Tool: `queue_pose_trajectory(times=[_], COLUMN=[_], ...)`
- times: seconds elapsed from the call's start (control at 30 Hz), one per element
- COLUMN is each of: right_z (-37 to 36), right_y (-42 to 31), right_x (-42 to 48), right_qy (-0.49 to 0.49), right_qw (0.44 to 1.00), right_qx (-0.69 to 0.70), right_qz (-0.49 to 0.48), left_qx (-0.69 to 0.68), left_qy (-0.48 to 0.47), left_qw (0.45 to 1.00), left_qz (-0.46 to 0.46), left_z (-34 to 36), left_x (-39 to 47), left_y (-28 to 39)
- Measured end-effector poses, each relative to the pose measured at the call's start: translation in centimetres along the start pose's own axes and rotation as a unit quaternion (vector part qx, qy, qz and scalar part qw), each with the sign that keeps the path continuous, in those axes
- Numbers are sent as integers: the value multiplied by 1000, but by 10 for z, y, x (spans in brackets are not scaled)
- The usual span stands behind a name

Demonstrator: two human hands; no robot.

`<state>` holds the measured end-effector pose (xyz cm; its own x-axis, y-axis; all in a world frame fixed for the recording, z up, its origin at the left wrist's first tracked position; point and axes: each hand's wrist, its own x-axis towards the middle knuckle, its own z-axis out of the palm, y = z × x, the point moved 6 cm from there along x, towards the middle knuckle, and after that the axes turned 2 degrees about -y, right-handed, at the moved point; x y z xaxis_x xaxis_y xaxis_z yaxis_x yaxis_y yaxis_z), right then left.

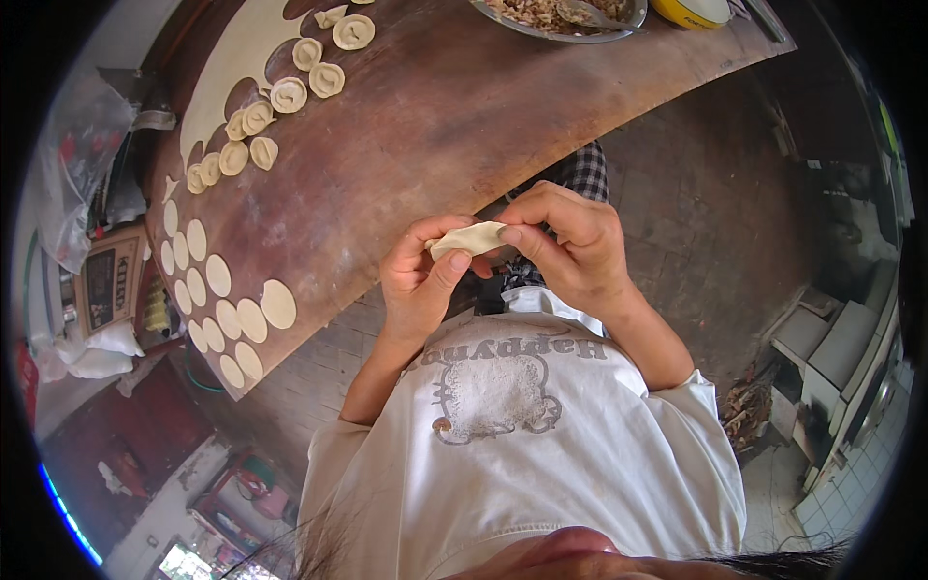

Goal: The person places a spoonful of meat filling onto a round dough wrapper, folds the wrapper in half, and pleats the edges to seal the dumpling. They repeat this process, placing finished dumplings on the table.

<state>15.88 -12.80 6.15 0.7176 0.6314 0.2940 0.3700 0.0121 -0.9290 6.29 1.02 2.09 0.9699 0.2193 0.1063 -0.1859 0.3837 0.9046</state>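
Note:
A folded dumpling [467, 239] of pale dough is held between both hands, just off the near edge of the wooden table [435, 138]. My left hand [428, 272] grips its left end, the thumb on the near side. With thumb and forefinger, my right hand [569, 243] pinches the right end. Several round dough wrappers [218, 275] lie at the table's left corner. Beyond them are several shaped dumplings [288, 95], beside a rolled dough sheet [239, 65] with round cut-outs. A metal bowl of filling [573, 32] with a spoon [594, 16] stands at the far edge of view.
A yellow bowl [692, 13] stands near the table's right corner, with a long, thin object [765, 20] beside it. Left of the table are a cardboard box [112, 279] and a clear plastic bag [83, 159]. Checked fabric [591, 170] shows below the table edge.

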Motion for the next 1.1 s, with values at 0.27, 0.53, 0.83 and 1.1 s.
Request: queue_pose_trajectory(times=[0.27, 0.53, 0.83, 1.1], right_z=[-4, -3, 11, 15], right_y=[-6, 12, 2, 3], right_x=[5, -3, 7, 4], right_qy=[17, -19, -88, -55], right_qw=[999, 999, 990, 991], right_qx=[-18, -36, -99, -113], right_qz=[-29, 20, -49, -42], left_qx=[84, 107, 418, 217], left_qy=[11, 21, -47, -45], left_qw=[991, 983, 902, 964], left_qz=[-102, -150, -102, -144], left_z=[3, 1, 7, 1], left_x=[0, 3, 15, 11], left_y=[5, 0, 9, 4])
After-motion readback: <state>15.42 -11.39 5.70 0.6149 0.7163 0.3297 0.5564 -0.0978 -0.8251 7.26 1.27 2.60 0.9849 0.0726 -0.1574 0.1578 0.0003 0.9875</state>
